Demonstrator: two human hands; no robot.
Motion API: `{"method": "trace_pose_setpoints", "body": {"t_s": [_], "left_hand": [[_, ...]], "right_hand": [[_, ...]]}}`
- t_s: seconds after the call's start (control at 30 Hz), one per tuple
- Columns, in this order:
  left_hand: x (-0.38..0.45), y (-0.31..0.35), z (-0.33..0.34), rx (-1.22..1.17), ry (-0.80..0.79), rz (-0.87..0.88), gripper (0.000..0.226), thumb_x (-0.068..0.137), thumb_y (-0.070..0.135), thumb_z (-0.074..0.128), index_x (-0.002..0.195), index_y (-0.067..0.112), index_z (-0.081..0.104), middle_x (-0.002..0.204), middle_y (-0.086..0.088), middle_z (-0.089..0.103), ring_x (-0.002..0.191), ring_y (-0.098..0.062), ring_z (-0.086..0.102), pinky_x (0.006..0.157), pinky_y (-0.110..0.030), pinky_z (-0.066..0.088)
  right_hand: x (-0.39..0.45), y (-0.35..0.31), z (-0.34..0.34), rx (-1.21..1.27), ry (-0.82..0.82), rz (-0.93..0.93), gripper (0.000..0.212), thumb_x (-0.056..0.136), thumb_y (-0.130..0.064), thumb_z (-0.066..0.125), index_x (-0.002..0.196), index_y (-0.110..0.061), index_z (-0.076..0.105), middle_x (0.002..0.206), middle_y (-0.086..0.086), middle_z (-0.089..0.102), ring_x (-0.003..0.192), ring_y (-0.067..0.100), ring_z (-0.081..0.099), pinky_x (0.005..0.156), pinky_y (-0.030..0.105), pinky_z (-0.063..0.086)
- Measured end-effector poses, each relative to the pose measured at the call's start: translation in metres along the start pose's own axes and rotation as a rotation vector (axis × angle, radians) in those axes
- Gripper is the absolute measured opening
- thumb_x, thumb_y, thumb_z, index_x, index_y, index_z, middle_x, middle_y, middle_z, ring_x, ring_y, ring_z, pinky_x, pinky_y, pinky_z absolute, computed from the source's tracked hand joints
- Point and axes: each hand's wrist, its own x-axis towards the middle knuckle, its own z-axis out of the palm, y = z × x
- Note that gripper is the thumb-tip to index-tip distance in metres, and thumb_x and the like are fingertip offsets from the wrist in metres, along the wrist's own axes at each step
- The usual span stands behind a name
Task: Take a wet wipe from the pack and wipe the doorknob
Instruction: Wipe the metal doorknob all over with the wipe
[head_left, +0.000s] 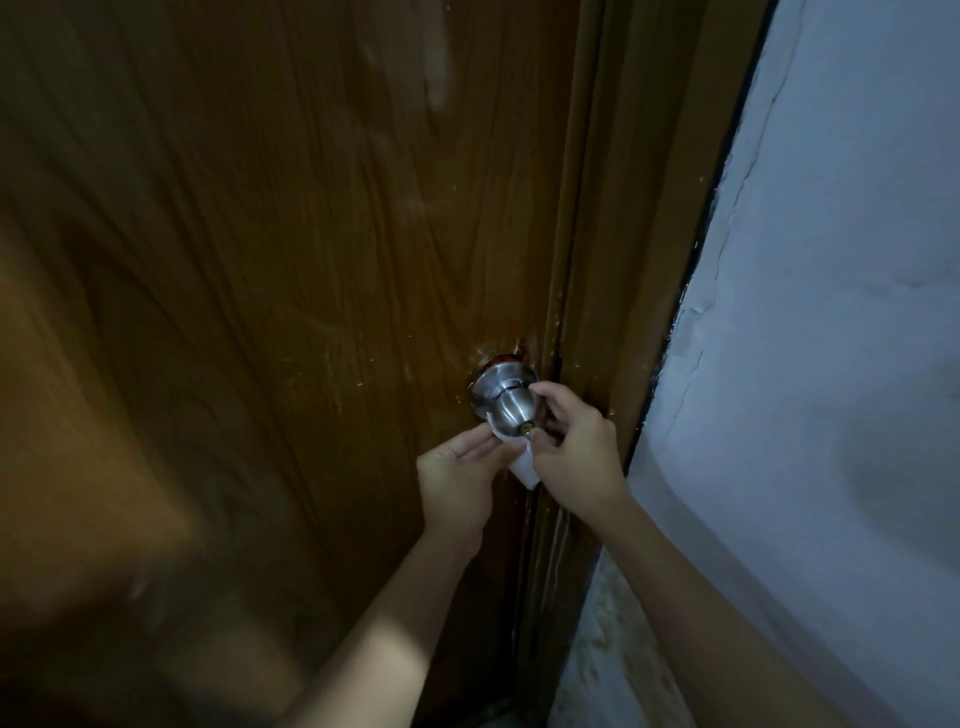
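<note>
A round silver doorknob (506, 397) with a brass keyhole sticks out of a brown wooden door (285, 260), close to its right edge. A white wet wipe (522, 462) hangs under the knob, touching its underside. My left hand (457, 483) reaches up from below left, its fingertips on the wipe's left side. My right hand (576, 449) curls around the knob's right side, with thumb and fingers pinching the wipe's right part. The wipe pack is not in view.
The brown door frame (613, 312) runs just right of the knob. A pale blue cracked wall (831, 338) fills the right side. The scene is dim, and the door's lower left is blurred.
</note>
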Motion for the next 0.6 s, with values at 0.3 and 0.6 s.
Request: {"method": "trace_pose_setpoints", "body": {"t_s": [0.3, 0.6], "left_hand": [[-0.007, 0.007, -0.004, 0.001, 0.020, 0.019, 0.021, 0.072, -0.002, 0.069, 0.092, 0.003, 0.070, 0.086, -0.007, 0.076, 0.082, -0.017, 0.072, 0.068, -0.024, 0.059], [-0.014, 0.024, -0.008, -0.023, -0.115, 0.147, 0.027, 0.079, 0.001, 0.060, 0.104, 0.010, 0.066, 0.099, -0.007, 0.073, 0.093, -0.019, 0.069, 0.078, -0.029, 0.058]], "right_hand": [[-0.004, -0.002, 0.001, 0.024, 0.026, -0.030, 0.048, 0.085, -0.002, 0.058, 0.130, -0.016, 0.049, 0.114, 0.006, 0.062, 0.077, -0.003, 0.060, 0.063, 0.008, 0.050], [-0.026, -0.011, 0.008, 0.018, 0.275, -0.448, 0.030, 0.084, -0.019, 0.061, 0.110, -0.004, 0.064, 0.104, 0.003, 0.061, 0.093, -0.002, 0.059, 0.071, 0.006, 0.048]]}}
